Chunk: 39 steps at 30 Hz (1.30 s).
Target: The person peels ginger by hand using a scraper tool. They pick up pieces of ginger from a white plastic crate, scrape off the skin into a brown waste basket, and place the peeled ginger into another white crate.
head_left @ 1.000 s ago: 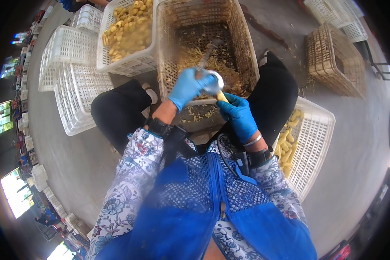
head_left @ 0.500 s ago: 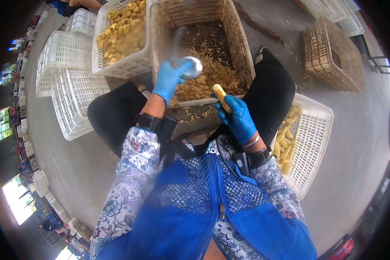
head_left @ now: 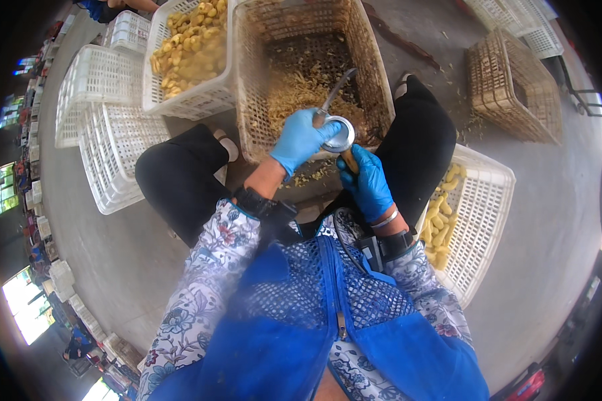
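Your blue vest (head_left: 274, 354) and floral sleeves (head_left: 201, 294) occupy the near zone. Your right hand (head_left: 368, 184), gloved in blue, closes its fingers around an elongated yellow-brown piece (head_left: 348, 159). The upper end of this piece meets the lower rim of a round silver-coloured metal part (head_left: 342, 136). Your left hand (head_left: 299, 144), also gloved, is curled tight around a tool whose curved metal blade (head_left: 339, 88) points forward and slightly right; whether blade and round part are joined cannot be told. Both hands sit between your black-clad knees (head_left: 180, 167), at the near edge of a stained crate (head_left: 374, 73) with pale shavings (head_left: 291, 97) on its floor. Beside your right knee, a white crate (head_left: 485, 214) contains smooth pale-yellow pieces (head_left: 440, 217). Left of the stained crate, a second white crate (head_left: 197, 105) carries a heap of yellow pieces (head_left: 194, 40). Further left, white crates (head_left: 117, 154) stand close together. At far right, a brown-stained crate (head_left: 508, 100) rests on the grey floor (head_left: 548, 220).
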Available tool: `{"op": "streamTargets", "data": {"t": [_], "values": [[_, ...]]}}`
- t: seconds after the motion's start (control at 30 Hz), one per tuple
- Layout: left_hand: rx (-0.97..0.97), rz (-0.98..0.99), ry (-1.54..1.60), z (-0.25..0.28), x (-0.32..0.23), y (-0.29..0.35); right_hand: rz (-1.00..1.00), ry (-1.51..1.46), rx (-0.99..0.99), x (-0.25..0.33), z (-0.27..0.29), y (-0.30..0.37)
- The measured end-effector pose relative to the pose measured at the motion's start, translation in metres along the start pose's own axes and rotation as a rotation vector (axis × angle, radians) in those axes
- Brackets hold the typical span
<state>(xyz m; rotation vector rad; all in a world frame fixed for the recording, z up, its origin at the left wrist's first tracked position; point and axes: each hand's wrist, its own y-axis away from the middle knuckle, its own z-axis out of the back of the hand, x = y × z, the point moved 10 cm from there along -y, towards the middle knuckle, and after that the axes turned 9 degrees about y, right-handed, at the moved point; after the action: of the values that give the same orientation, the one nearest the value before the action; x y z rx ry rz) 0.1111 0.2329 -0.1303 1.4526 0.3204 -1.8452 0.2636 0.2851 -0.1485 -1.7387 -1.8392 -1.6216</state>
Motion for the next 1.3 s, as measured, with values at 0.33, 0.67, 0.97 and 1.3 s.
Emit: {"op": "streamTargets", "data": {"t": [0.33,0.67,0.97,1.3], "values": [[-0.045,-0.041,-0.084,0.006,-0.005,-0.002,0.144,0.229,-0.031,0.008,0.004,-0.001],[-0.108,-0.164,0.083,0.002,-0.024,0.02,-0.08,-0.044,-0.017,-0.008,0.003,-0.002],[-0.039,-0.242,0.081,-0.007,-0.044,0.024,-0.139,-0.207,0.048,-0.016,0.005,-0.004],[-0.147,0.195,0.366,0.035,-0.015,0.018,-0.003,-0.074,0.077,0.008,-0.009,0.004]]}}
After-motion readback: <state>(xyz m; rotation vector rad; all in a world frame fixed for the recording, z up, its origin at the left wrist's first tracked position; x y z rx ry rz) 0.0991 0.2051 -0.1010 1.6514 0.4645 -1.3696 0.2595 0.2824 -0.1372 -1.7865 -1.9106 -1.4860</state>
